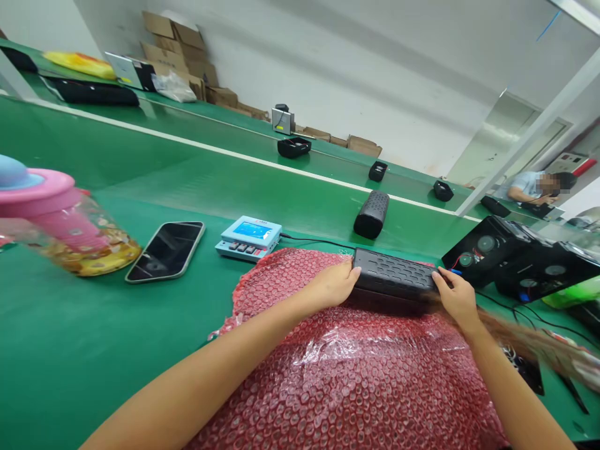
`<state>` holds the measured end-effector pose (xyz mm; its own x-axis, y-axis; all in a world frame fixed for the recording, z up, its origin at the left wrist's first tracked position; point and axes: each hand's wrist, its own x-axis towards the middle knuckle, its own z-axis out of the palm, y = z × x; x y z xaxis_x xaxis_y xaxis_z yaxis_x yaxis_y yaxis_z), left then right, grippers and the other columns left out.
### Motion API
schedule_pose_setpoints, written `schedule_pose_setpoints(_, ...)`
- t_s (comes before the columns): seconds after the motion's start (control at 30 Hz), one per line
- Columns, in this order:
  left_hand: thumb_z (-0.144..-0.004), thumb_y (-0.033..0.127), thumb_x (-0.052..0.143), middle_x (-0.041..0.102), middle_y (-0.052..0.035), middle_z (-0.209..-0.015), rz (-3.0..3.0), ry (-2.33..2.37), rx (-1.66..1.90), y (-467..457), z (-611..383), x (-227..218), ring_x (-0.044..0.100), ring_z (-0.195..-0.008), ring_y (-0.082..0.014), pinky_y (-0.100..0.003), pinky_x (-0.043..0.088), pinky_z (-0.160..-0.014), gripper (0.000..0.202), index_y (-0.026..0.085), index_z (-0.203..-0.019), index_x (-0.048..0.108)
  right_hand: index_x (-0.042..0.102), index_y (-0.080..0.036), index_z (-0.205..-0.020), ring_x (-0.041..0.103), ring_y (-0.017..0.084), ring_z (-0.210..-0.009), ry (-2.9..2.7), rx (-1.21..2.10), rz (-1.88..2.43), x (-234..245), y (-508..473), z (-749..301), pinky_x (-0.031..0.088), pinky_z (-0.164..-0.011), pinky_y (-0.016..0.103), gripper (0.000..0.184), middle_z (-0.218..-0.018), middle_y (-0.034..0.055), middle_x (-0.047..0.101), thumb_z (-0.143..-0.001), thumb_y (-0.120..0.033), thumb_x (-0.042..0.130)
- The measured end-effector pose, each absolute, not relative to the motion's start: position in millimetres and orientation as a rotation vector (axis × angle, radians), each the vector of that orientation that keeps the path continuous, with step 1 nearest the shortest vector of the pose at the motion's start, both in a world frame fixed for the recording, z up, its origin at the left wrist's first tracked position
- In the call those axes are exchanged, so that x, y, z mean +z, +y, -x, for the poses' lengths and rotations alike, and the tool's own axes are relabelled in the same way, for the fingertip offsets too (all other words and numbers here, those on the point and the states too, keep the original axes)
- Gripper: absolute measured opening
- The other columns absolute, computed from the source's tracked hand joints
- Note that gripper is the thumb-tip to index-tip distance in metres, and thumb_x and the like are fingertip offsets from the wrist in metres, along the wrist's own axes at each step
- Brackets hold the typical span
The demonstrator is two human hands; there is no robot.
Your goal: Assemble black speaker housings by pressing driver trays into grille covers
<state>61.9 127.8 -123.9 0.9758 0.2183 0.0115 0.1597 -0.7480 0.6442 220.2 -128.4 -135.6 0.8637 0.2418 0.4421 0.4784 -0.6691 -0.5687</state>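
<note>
A black speaker housing (pixel 398 272) with a pattern of slots on top lies over pink bubble wrap (pixel 365 369). My left hand (pixel 338 284) grips its left end, thumb along the near edge and the other fingers mostly hidden behind it. At the opposite end my right hand (pixel 455 294) holds the right corner, closed on it with thumb and fingers. Left of the wrap sits a light blue tester (pixel 250 237) with a small screen, and a black cable runs from it toward the housing.
A phone (pixel 166 251) and a tumbler with a pink lid (pixel 70 219) stand to the left. Beyond the housing rests another black speaker (pixel 372 214). Open speaker boxes (pixel 492 250) with wires are at right. A person (pixel 534 190) sits farther back.
</note>
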Motion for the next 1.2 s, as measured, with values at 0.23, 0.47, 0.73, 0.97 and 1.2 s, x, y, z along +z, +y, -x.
schedule_pose_setpoints(0.23, -0.091, 0.040, 0.019, 0.055, -0.0178, -0.126, -2.474, 0.254, -0.048, 127, -59, -116, 0.052, -0.118, -0.0284, -0.040, 0.040, -0.096, 0.055, 0.009, -0.130, 0.044, 0.069, -0.010, -0.097, 0.063, 0.026, -0.079, -0.586, -0.494, 2.387, -137, -133, -222, 0.049, -0.078, 0.040, 0.061, -0.092, 0.0153, 0.069, -0.075, -0.062, 0.047)
schedule_pose_setpoints(0.47, -0.091, 0.042, 0.019, 0.052, -0.0173, -0.130, -2.469, 0.231, -0.131, 132, -60, -114, 0.050, -0.120, -0.0286, -0.040, 0.037, -0.100, 0.057, 0.009, -0.132, 0.042, 0.068, -0.011, -0.099, 0.064, 0.026, -0.082, -0.681, -0.525, 2.450, -138, -134, -223, 0.050, -0.079, 0.040, 0.058, -0.094, 0.0149, 0.068, -0.080, -0.059, 0.042)
schedule_pose_setpoints(0.73, -0.091, 0.036, 0.031, 0.010, -0.0086, -0.152, -2.522, 0.013, -0.066, 139, -62, -116, 0.018, -0.138, -0.0237, -0.039, 0.022, -0.110, 0.057, 0.023, -0.144, 0.015, 0.068, -0.012, -0.095, 0.062, 0.029, -0.089, -0.882, -0.517, 2.607, -125, -134, -224, 0.049, -0.080, 0.043, 0.047, -0.095, 0.0152, 0.068, -0.084, -0.048, 0.039)
schedule_pose_setpoints(0.97, -0.093, 0.037, 0.031, 0.017, -0.0111, -0.151, -2.681, 0.025, -0.085, 139, -60, -110, 0.027, -0.135, -0.0295, -0.045, 0.024, -0.108, 0.051, 0.027, -0.143, 0.022, 0.059, -0.014, -0.116, 0.054, 0.027, -0.109, -1.225, -0.732, 2.429, -36, -123, -222, 0.041, -0.096, 0.046, 0.048, -0.116, 0.0134, 0.061, -0.088, -0.048, 0.041)
schedule_pose_setpoints(1.2, -0.090, 0.033, 0.033, 0.016, -0.0112, -0.152, -2.619, -0.110, 0.235, 142, -65, -128, 0.019, -0.138, -0.0274, -0.047, 0.017, -0.111, 0.048, 0.020, -0.135, 0.039, 0.045, -0.012, -0.129, 0.040, 0.030, -0.124, -1.292, -0.823, 2.311, -49, -75, -221, 0.032, -0.097, 0.054, 0.055, -0.129, 0.0152, 0.050, -0.095, -0.048, 0.021)
